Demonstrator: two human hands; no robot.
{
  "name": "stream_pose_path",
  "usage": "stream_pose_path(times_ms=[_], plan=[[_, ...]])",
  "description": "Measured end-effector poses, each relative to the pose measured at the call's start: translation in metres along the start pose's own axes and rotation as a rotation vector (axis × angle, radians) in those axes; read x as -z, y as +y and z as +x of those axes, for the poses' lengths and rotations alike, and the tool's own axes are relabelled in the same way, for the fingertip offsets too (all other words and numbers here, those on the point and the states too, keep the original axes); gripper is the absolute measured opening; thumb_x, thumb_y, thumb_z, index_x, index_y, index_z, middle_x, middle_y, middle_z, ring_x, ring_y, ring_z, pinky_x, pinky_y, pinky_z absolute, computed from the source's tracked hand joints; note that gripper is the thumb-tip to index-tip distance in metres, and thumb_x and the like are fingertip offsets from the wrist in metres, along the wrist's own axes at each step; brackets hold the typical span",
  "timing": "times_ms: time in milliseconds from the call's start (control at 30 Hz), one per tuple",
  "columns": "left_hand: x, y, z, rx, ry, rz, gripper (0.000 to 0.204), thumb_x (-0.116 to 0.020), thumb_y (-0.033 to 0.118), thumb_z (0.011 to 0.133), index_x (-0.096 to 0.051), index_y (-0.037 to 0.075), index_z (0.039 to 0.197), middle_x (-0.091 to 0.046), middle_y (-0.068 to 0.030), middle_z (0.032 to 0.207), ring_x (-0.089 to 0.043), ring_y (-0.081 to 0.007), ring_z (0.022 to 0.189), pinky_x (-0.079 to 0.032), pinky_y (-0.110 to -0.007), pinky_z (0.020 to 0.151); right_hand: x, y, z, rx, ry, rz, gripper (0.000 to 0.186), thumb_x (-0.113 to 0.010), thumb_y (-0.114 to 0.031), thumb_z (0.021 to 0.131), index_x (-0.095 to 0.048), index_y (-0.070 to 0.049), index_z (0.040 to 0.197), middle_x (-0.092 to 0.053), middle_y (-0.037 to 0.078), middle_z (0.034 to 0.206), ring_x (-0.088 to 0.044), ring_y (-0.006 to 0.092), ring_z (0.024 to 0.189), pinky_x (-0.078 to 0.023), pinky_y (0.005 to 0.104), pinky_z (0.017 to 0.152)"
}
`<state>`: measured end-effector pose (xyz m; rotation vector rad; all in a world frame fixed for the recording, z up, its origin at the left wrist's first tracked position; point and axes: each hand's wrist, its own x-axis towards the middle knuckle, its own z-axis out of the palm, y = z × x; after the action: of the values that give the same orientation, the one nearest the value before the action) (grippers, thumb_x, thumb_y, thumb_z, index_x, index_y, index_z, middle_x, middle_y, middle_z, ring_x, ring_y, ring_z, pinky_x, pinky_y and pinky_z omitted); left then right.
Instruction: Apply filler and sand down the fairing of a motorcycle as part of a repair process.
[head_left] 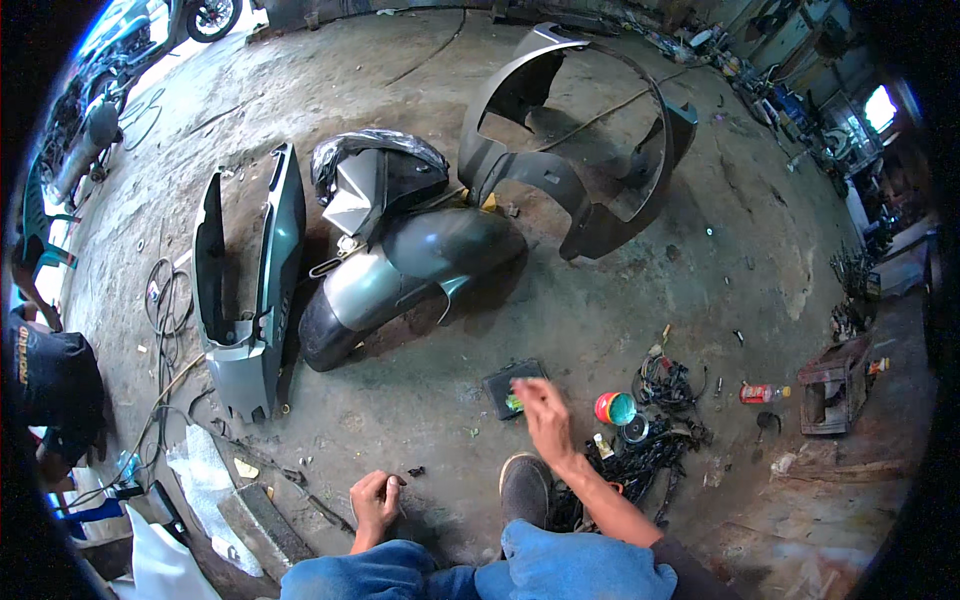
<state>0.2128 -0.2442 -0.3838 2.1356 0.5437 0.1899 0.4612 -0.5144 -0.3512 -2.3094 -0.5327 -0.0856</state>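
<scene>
My right hand [548, 425] reaches over a small black flat plate [503, 397] on the floor. Its fingers are bent and drawn together, and whatever they may hold is too small to make out. A dab of bright green paste [514, 402] shows on the plate beside the fingertips. To the right of that hand stands an open red tin [613, 407] with green paste inside, next to a round lid [635, 429]. My left hand [375, 500] is curled near my left knee, its inner side hidden. A small dark scrap [416, 470] lies just beyond it.
Grey motorcycle fairings [250, 350], a fender [455, 245] and a large curved dark panel [570, 190] lie ahead. Black wiring [655, 455] is heaped by my right foot [527, 485]. A bottle [765, 393] lies near a rusty frame [836, 385]. Another person [60, 375] is at far left.
</scene>
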Motion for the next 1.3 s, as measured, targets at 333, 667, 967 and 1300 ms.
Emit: stream_pose_path(times_ms=[333,667,967,1300], plan=[[-0.002,-0.003,0.000,-0.033,-0.001,0.004,0.016,-0.067,0.014,0.094,-0.076,0.006,0.083,-0.064,-0.0136,0.073,-0.064,-0.0339,0.065,-0.049,-0.042,0.062,0.005,-0.003,-0.019,0.208,-0.055,-0.165,0.051,-0.074,0.005,0.092,-0.072,-0.008,0.141,-0.069,0.008,0.127,-0.068,0.0286,0.103,-0.060,0.0405,0.093],[-0.002,0.001,0.002,-0.051,-0.037,0.040,0.017,-0.068,0.016,0.095,-0.074,0.004,0.084,-0.061,-0.0145,0.070,-0.062,-0.0323,0.062,-0.048,-0.041,0.060,-0.006,0.007,-0.022,0.109,-0.045,-0.125,0.040,-0.072,0.003,0.094,-0.076,-0.005,0.133,-0.068,0.008,0.129,-0.067,0.0281,0.106,-0.057,0.0408,0.094],[-0.002,-0.005,0.001,-0.045,-0.031,0.043,0.017,-0.070,0.017,0.094,-0.073,0.005,0.082,-0.062,-0.0145,0.071,-0.063,-0.0335,0.064,-0.048,-0.043,0.061,-0.013,-0.011,-0.018,0.047,-0.017,-0.089,0.035,-0.069,0.003,0.097,-0.075,-0.001,0.132,-0.070,0.011,0.126,-0.066,0.0302,0.109,-0.056,0.0413,0.094],[0.001,0.000,0.004,-0.015,-0.024,0.036,0.018,-0.068,0.017,0.095,-0.073,0.005,0.081,-0.063,-0.0148,0.072,-0.063,-0.0335,0.064,-0.048,-0.042,0.060,0.002,0.012,-0.006,-0.397,0.081,0.018,0.020,-0.071,-0.014,0.104,-0.079,0.002,0.114,-0.068,0.011,0.091,-0.069,0.0188,0.071,-0.052,0.0362,0.064]])
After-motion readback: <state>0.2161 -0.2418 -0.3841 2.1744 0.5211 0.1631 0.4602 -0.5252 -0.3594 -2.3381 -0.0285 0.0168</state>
